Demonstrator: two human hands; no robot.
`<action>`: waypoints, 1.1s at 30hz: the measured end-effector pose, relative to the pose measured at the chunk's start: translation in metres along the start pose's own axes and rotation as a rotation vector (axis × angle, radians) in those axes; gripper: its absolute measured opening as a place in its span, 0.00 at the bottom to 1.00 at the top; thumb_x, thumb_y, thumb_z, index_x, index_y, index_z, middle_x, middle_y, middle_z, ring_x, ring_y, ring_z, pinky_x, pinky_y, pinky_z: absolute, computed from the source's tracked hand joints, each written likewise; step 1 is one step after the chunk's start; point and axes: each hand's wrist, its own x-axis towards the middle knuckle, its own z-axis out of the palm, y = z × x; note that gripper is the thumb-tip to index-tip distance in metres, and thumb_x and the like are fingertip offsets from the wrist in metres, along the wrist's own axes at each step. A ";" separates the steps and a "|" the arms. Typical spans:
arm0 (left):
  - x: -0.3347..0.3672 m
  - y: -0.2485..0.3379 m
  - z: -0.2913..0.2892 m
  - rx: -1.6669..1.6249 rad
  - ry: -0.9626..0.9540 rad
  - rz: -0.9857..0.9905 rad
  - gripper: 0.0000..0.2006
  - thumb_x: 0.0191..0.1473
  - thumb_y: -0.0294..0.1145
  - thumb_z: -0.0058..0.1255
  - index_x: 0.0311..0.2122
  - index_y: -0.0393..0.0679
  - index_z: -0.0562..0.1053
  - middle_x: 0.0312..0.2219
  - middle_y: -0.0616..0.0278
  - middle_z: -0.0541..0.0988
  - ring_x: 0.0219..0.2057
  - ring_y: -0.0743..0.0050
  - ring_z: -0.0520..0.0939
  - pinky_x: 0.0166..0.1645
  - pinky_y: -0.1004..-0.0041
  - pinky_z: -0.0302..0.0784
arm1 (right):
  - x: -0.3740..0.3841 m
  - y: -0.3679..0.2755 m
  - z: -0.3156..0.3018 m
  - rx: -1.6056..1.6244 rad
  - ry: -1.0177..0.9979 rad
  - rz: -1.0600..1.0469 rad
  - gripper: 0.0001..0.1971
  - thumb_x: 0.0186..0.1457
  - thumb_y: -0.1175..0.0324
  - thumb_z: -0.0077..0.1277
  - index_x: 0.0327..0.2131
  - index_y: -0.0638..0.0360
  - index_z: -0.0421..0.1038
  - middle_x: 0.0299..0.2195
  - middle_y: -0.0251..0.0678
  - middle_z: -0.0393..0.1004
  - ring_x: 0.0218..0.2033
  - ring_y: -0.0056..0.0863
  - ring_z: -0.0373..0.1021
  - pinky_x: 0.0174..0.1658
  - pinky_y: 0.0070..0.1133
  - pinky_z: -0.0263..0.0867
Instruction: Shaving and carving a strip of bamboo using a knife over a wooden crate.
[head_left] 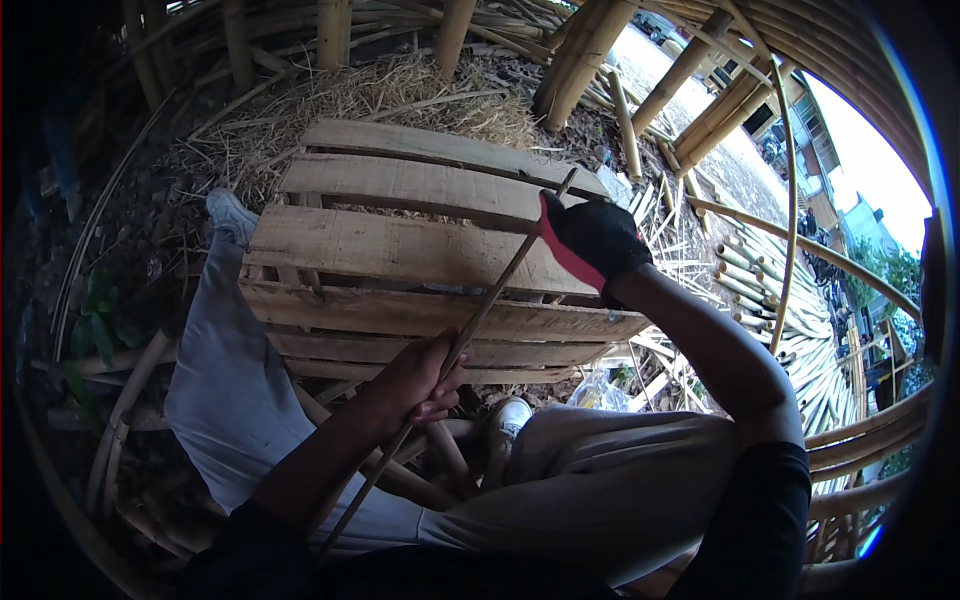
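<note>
A long, thin bamboo strip point(503, 285) runs slantwise from low in front of me up over a slatted wooden table point(380, 243). My left hand point(425, 378) is bare and closed round the strip near the table's near edge. In a black glove with a pinkish-red edge, my right hand point(598, 240) is closed at the strip's far end, above the table's right side. A short tip of the strip sticks out past the glove. Whether the glove also holds a tool is hidden.
My legs, in light trousers point(240, 390), straddle the near side of the table. Straw-like shavings point(400, 95) heap behind it. Cut bamboo poles point(790, 300) are stacked at right, and upright bamboo posts point(585, 60) stand at the back. Clear plastic point(600, 392) lies by the table's near right corner.
</note>
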 end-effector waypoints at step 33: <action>0.007 -0.004 -0.014 -0.092 -0.195 -0.009 0.24 0.61 0.63 0.33 0.30 0.50 0.61 0.11 0.76 0.57 0.07 0.89 0.57 0.10 0.86 0.50 | -0.027 0.023 -0.001 0.334 0.199 -0.146 0.22 0.64 0.47 0.38 0.37 0.56 0.73 0.27 0.47 0.73 0.31 0.47 0.72 0.35 0.34 0.66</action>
